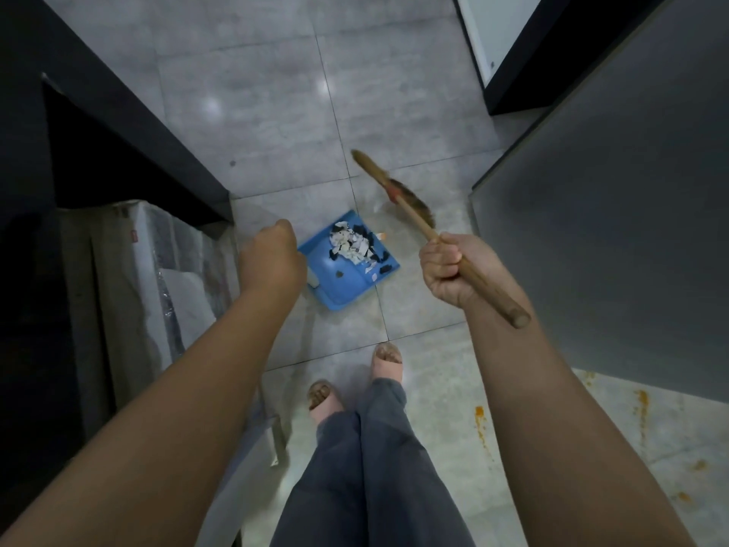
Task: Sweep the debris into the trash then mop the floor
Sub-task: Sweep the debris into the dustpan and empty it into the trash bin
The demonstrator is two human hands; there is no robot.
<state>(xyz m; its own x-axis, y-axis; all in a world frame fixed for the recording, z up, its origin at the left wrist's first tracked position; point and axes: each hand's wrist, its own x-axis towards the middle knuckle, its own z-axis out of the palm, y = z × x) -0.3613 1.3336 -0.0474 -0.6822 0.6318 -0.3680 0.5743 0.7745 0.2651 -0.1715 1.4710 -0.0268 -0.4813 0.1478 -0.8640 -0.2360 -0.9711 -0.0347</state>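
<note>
Head view: the right hand [445, 266] grasps the broom [410, 213]. Its shaft runs up-left, with the bristles just past the pan's [343, 290] far edge. Debris [353, 244] lies in the pan. The left hand [272, 254], nearer the pan, is curled; I cannot tell what it holds.

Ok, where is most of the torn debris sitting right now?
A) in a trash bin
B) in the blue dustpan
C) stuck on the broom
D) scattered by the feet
B: the black and white scraps lie piled in the blue dustpan, beside the broom gripped by the right hand.
</note>
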